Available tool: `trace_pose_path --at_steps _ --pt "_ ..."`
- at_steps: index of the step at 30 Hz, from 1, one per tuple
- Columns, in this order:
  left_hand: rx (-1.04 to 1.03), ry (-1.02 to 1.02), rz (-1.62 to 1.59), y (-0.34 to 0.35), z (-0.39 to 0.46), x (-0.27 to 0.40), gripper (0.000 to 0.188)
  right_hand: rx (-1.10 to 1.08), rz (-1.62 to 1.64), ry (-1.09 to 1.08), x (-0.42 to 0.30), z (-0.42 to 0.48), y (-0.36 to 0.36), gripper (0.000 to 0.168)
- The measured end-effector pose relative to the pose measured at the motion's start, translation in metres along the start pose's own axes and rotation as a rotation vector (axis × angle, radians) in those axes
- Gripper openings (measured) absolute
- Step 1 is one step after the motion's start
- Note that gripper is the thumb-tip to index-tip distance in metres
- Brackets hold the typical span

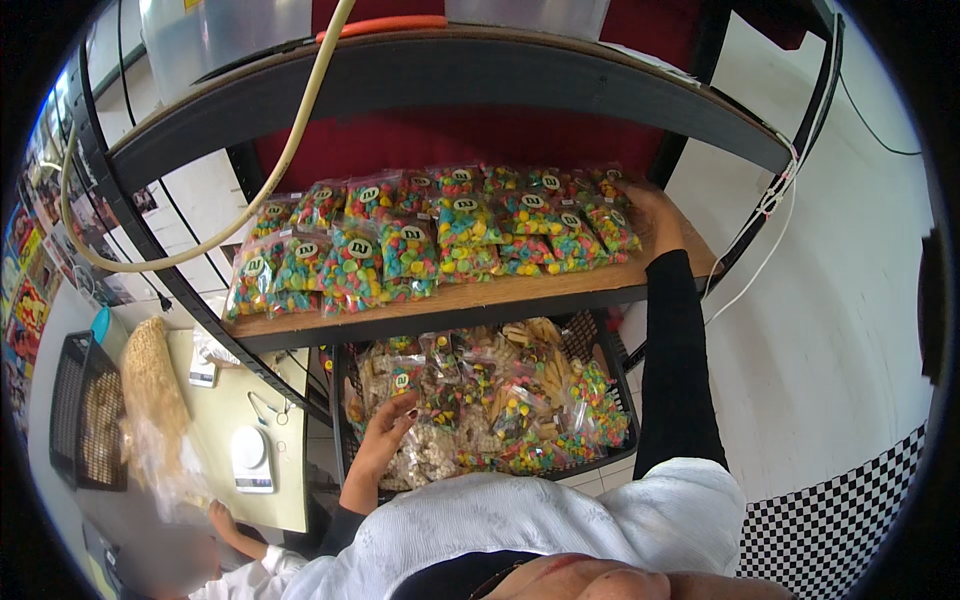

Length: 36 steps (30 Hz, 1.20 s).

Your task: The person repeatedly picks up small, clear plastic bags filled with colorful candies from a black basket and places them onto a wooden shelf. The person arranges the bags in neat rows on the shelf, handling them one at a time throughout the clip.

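Observation:
My right hand [651, 204] reaches to the back right end of a wooden shelf [480, 294]. It is beside the last bag of the back row [611, 180]; its fingertips are blurred, so a grip cannot be made out. Rows of clear zip bags of multicoloured puffed snacks [360, 262], with round labels bearing writing, fill much of the shelf. My left hand [386, 431] is low, over the left part of a black plastic basket [634, 427], its fingers apart. Close to those fingers is a labelled bag [405, 381]. Mixed snack bags [517, 405] are heaped in the basket.
A pale hose [300, 142] loops before the shelf's left post [161, 262]. On a side table [285, 480] are a white scale [251, 459], scissors [261, 409] and a large snack sack [154, 375]. Another person's hand [221, 517] is beside it. White cords [780, 184] hang at the right post.

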<state>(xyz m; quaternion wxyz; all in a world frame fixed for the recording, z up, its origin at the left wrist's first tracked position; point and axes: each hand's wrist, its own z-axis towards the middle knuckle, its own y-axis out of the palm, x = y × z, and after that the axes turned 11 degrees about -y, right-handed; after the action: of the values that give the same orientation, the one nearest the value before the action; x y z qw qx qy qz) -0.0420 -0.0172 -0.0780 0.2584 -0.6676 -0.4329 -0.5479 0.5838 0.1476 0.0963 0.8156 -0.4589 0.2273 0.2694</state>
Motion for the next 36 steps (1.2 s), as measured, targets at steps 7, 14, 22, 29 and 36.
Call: trace_pose_path --at_steps 7,14,22,29,36 --pt "0.013 -0.015 -0.062 -0.002 -0.001 -0.003 0.039 0.034 -0.447 0.237 -0.053 0.011 0.002 0.068" --pt "0.116 0.007 -0.007 -0.016 -0.001 0.0 0.037 0.434 -0.178 -0.218 -0.222 -0.074 0.015 0.042" --pt "0.403 0.105 0.438 -0.05 0.07 0.0 0.034 -0.455 0.331 -0.429 -0.284 -0.198 0.112 0.015" --pt "0.476 0.195 0.99 -0.064 0.174 -0.029 0.049 -0.856 0.094 -0.078 -0.198 -0.207 0.244 0.029" --pt "0.571 0.363 0.801 -0.053 0.228 -0.05 0.059 -0.589 -0.25 -0.073 -0.104 -0.186 0.34 0.039"
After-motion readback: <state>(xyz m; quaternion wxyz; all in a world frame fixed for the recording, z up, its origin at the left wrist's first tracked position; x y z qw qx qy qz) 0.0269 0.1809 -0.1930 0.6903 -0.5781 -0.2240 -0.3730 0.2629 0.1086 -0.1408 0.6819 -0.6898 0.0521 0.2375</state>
